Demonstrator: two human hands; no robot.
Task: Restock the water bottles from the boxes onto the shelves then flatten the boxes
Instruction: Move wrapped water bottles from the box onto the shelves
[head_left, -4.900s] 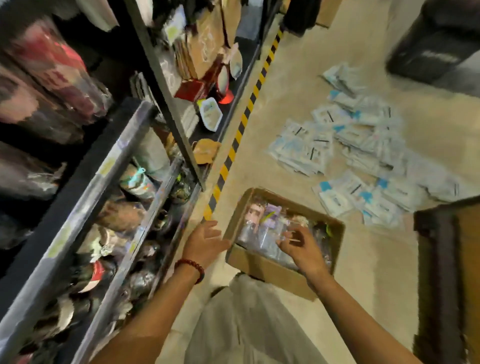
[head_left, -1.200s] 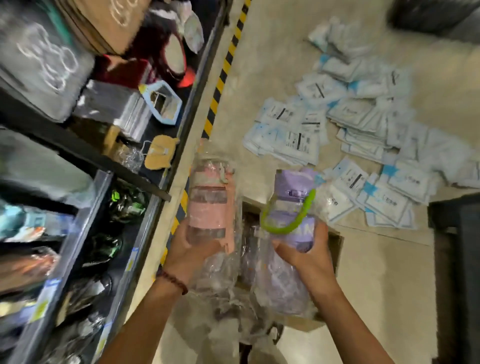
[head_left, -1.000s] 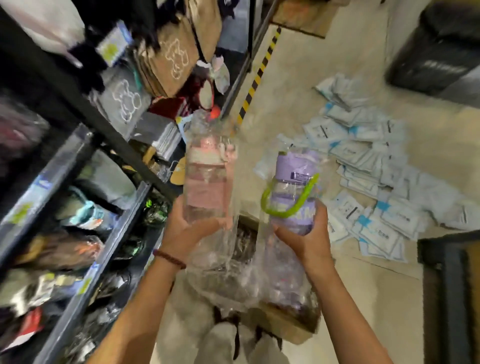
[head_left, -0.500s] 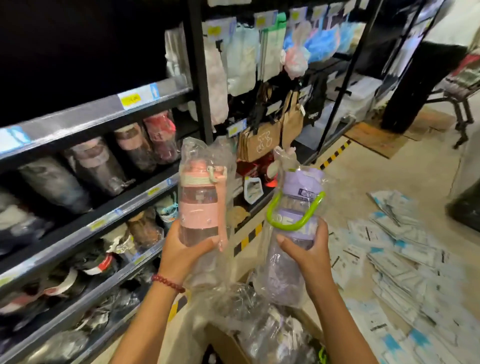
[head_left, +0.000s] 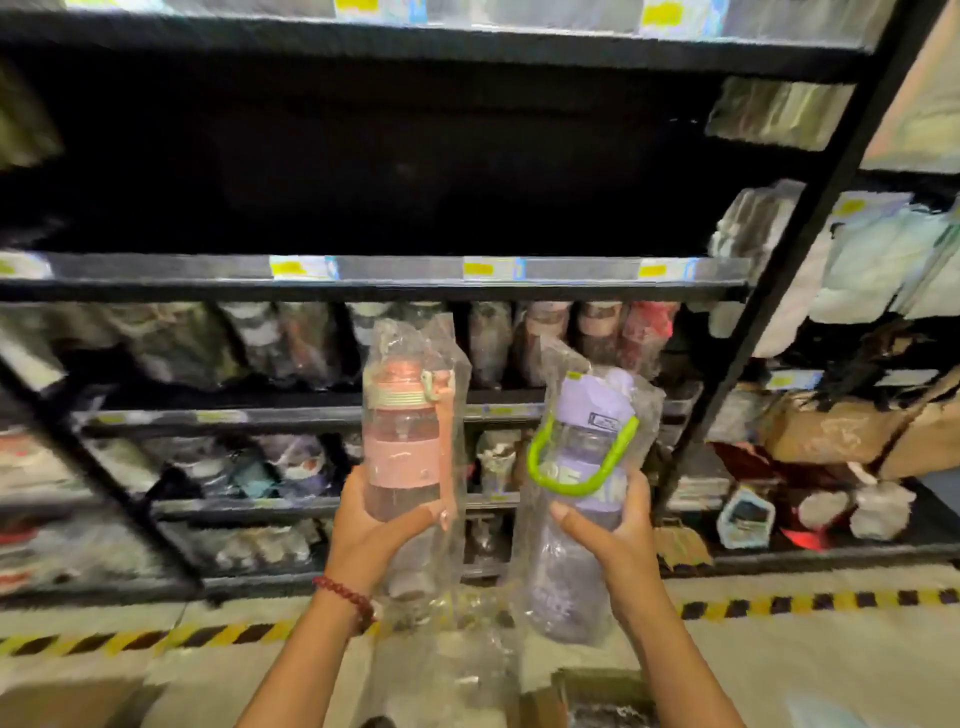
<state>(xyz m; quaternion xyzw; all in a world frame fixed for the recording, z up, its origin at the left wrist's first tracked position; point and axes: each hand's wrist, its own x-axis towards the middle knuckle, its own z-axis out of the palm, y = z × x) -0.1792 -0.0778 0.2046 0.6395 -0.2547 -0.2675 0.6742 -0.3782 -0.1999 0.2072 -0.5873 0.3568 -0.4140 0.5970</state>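
Note:
My left hand (head_left: 374, 530) grips a pink water bottle (head_left: 402, 431) wrapped in clear plastic, held upright in front of the shelves. A purple bottle (head_left: 589, 441) with a green loop handle, also in a plastic bag, is gripped upright by my right hand (head_left: 610, 530). Both bottles are at chest height facing a black shelf unit (head_left: 374, 283). The shelf level above the bottles looks dark and bare. The rows below hold several wrapped bottles (head_left: 550, 338). A corner of the cardboard box (head_left: 597, 696) shows at the bottom edge, under my right arm.
A yellow-black striped line (head_left: 810, 603) runs along the floor at the shelf base. To the right, a black upright post (head_left: 763, 291) separates a bay with white bagged goods (head_left: 878, 260) and brown cartons (head_left: 841, 431). Loose clear plastic (head_left: 457, 649) hangs below the bottles.
My view has turned from the floor box to face the shelves squarely. Both hands still hold the two bottles, now raised in front of the shelf rows.

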